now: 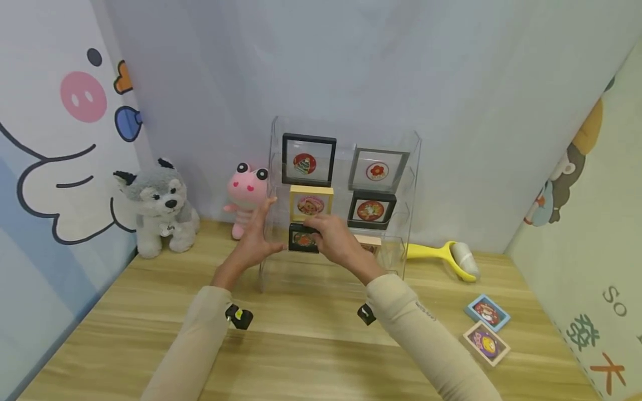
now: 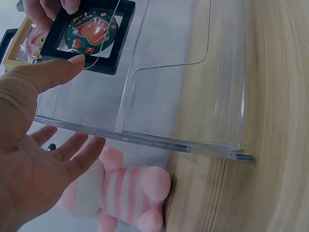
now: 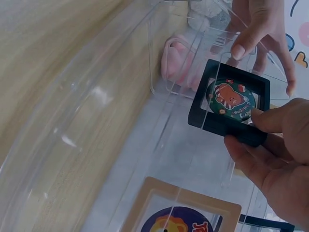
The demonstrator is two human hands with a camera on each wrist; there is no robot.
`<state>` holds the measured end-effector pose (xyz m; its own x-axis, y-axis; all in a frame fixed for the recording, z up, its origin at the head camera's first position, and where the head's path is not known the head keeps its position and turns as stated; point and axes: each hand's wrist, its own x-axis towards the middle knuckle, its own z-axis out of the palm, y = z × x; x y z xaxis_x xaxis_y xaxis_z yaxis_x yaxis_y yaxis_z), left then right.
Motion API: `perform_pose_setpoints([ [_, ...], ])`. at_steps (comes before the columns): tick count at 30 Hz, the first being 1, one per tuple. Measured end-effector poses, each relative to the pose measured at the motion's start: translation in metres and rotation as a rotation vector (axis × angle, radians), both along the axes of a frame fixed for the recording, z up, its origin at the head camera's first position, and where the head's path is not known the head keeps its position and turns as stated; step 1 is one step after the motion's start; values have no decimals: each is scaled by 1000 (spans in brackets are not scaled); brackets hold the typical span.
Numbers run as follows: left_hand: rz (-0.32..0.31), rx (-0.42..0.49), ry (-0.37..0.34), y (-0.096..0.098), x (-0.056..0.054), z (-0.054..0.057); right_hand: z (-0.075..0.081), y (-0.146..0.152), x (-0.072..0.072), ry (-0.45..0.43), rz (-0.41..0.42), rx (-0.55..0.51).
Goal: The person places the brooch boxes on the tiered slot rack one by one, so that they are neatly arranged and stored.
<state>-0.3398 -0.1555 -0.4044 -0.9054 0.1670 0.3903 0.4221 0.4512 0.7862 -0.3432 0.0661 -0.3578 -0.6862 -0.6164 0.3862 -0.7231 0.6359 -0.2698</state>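
My right hand (image 1: 337,238) pinches a small black display frame (image 3: 229,104) by one edge, thumb in front and fingers behind. Inside the frame is a round green badge with a brown bear. This frame is at the lower left tier of a clear acrylic rack (image 2: 159,137). My left hand (image 2: 43,130) is spread at the rack's left side, fingers straight outside the side panel. Its thumb reaches the black frame's edge; whether it presses there I cannot tell. Directly above stands a yellow frame (image 1: 311,204) with a round pink badge.
Higher on the rack stand black frames (image 1: 309,160) (image 1: 372,210) and a grey frame (image 1: 378,170). A tan frame (image 3: 181,208) sits lower right. Plush husky (image 1: 163,209) and pink plush toy (image 1: 247,195) are left; a yellow-handled roller (image 1: 441,256), blue frame (image 1: 486,313) and cream frame (image 1: 485,343) lie right.
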Motion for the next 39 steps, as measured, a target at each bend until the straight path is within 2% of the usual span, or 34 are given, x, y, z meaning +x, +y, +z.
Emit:
perform_pose_setpoints([
  [9,17,-12,17,1,1,-1,-8,0,5,66,-10,53],
  [16,7,-17,33,4,2,-3,-11,4,9,76,-24,27],
  [24,3,1,42,2,1,-3,-1,12,13,70,0,9],
  [28,-1,4,29,3,0,-1,9,26,19,112,2,-43],
  [32,-1,-1,24,2,-1,0,17,47,26,161,-2,-146],
  [39,-18,1,-2,2,-1,0,17,106,46,125,-85,-278],
])
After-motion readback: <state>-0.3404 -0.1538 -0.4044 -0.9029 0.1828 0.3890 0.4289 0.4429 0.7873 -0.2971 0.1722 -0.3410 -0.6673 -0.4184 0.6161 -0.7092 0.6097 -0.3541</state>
